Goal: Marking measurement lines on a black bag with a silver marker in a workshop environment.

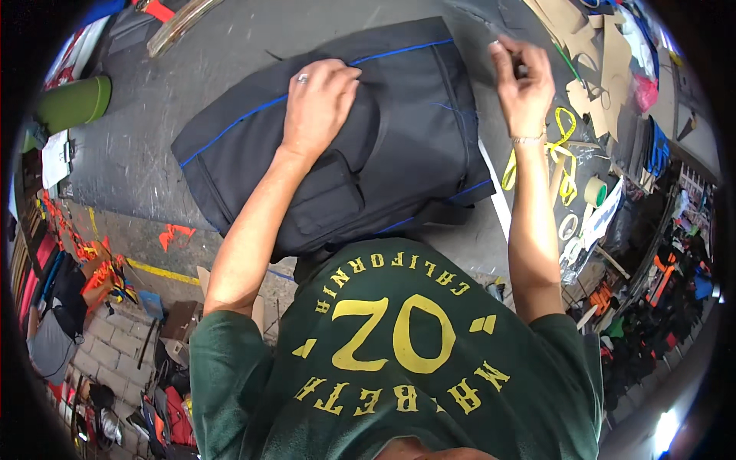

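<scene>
A large black fabric bag (429, 100) with blue piping and a flap pocket on its face lies across the grey table in front of me. My left hand (320, 103), wearing a ring, is closed at the bag's far side, its curled fingers gripping the fabric by the blue piping. Off the bag's right end, my right hand (526, 84) is raised and apart from it. Its thumb and fingers are drawn together in a pinch; whatever may be between them is too small to make out. A loose blue thread (448, 107) shows on the bag's right part.
Right of the bag lie a yellow measuring tape (566, 165), a tape roll (595, 192) and brown cardboard patterns (613, 65). On the left are a green roll (77, 103) and a clipboard with paper (56, 159). Orange scraps (175, 235) lie near the table's front edge.
</scene>
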`<state>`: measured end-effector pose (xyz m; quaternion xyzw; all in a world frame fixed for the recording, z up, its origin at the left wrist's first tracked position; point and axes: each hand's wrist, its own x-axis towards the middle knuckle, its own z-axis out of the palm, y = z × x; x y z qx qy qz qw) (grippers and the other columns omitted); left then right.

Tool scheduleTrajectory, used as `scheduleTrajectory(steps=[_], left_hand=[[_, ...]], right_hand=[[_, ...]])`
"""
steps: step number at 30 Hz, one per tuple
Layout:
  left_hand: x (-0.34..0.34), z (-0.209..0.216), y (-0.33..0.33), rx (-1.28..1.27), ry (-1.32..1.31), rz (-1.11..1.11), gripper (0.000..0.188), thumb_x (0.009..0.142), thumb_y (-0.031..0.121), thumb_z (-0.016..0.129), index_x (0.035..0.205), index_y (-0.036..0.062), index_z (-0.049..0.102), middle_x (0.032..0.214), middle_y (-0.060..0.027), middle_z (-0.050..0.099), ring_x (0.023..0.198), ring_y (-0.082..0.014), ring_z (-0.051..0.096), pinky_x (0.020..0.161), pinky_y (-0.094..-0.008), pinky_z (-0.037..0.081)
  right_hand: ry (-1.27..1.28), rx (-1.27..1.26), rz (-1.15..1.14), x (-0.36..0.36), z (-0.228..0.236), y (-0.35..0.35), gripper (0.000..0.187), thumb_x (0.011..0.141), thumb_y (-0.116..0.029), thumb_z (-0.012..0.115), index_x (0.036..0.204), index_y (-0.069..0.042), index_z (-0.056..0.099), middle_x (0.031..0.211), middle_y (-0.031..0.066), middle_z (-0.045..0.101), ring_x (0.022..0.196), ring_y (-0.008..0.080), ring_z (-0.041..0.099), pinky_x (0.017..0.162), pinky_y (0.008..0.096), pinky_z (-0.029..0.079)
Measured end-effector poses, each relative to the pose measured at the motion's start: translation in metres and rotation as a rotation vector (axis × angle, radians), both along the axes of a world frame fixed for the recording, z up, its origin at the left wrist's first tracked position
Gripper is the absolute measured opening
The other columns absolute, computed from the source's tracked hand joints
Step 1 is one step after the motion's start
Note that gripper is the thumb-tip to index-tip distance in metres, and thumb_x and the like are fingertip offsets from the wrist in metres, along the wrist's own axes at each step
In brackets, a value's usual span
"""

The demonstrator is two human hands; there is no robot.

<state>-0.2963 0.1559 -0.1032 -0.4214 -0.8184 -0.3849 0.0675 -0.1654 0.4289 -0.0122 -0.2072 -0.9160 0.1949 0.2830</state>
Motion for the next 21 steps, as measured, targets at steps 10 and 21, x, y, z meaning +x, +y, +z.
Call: scheduleTrajectory(steps=[10, 21], left_hand=[[-0.032, 0.013, 0.026, -0.216, 0.154, -0.126, 0.017, 0.094, 0.024, 0.070, 0.100, 0.0081, 0.073, 0.096, -0.0060, 0.068, 0.094, -0.0275, 0.070, 0.080, -0.0398, 0.059], [-0.044, 0.018, 0.037, -0.389, 0.038, -0.084, 0.017, 0.097, 0.022, 0.067, 0.103, 0.0070, 0.072, 0.100, -0.0112, 0.071, 0.090, -0.0338, 0.072, 0.081, -0.0442, 0.058]], right_hand=[[-0.243, -0.485, 0.101, -0.007, -0.047, -0.084, 0.020, 0.086, -0.028, 0.079, 0.100, -0.013, 0.078, 0.097, 0.0070, 0.070, 0.082, 0.0270, 0.069, 0.077, 0.0381, 0.055], [-0.264, -0.227, 0.086, 0.004, -0.061, -0.091, 0.022, 0.085, -0.030, 0.080, 0.102, -0.016, 0.078, 0.107, 0.0025, 0.072, 0.102, 0.0293, 0.068, 0.091, 0.0401, 0.054]])
